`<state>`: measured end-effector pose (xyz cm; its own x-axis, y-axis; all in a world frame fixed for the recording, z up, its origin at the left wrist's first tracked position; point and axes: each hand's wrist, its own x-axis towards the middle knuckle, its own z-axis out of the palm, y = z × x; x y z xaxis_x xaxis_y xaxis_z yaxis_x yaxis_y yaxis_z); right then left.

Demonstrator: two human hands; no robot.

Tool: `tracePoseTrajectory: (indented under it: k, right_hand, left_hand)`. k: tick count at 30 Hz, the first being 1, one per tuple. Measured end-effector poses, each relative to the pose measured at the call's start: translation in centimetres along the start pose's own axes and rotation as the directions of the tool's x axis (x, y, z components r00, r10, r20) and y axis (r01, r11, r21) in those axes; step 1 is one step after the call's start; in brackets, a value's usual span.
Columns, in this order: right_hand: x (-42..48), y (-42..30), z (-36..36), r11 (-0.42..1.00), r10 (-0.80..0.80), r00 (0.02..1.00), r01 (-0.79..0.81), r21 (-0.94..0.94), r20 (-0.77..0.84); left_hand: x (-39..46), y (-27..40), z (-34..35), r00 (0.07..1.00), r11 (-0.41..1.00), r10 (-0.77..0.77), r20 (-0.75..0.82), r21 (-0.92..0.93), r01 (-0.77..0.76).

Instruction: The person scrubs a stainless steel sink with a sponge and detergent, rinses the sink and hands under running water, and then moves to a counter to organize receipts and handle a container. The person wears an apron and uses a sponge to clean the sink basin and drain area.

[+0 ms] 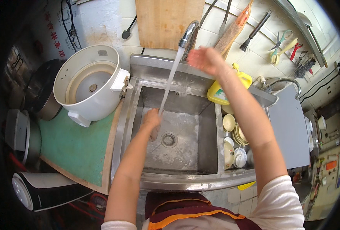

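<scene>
Water runs from the chrome faucet (184, 43) in a slanting stream (171, 77) into the stainless-steel sink (184, 120). My left hand (152, 118) is closed in the sink's left part, where the stream comes down. Below its fingers hangs a small brownish piece of wet cloth (154, 134); most of it is hidden by the hand. Blurred by motion, my right hand (206, 59) is raised with fingers apart beside the faucet's spout, and nothing shows in it. A round drain (169, 139) lies in the sink floor.
A white rice-cooker body (86, 86) without its inner pot stands left on a green board (72, 143). Right of the basin are a yellow jug (220, 92) and stacked bowls (229, 122). A wooden cutting board (170, 23) leans behind; scissors (279, 41) hang on the wall.
</scene>
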<state>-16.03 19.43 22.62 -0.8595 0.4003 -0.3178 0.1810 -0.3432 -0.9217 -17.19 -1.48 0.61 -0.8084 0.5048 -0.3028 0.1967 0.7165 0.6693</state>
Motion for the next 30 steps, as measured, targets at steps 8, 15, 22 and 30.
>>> tracePoseTrajectory:
  k: [8,15,22,30]
  right_hand:
    - [-1.9,16.9,6.1,0.676,0.358,0.897,-0.44,0.592,0.258]
    - [1.5,11.1,-0.7,0.61,0.137,0.91,-0.388,0.69,0.391]
    - [3.3,-0.9,-2.6,0.925,0.032,0.998,-0.01,0.38,-0.052]
    - [-2.6,14.1,6.1,0.993,0.089,0.98,-0.072,-0.097,0.177]
  left_hand:
    - [3.0,-3.2,4.0,0.996,0.98,0.064,0.058,-0.192,-0.052]
    - [1.6,-0.7,2.6,0.97,0.862,-0.129,0.205,-0.46,0.212]
    - [0.2,0.1,2.3,0.986,0.976,0.071,-0.147,-0.194,-0.1]
    - [2.0,-2.4,3.6,0.938,0.991,0.113,-0.328,-0.032,-0.13]
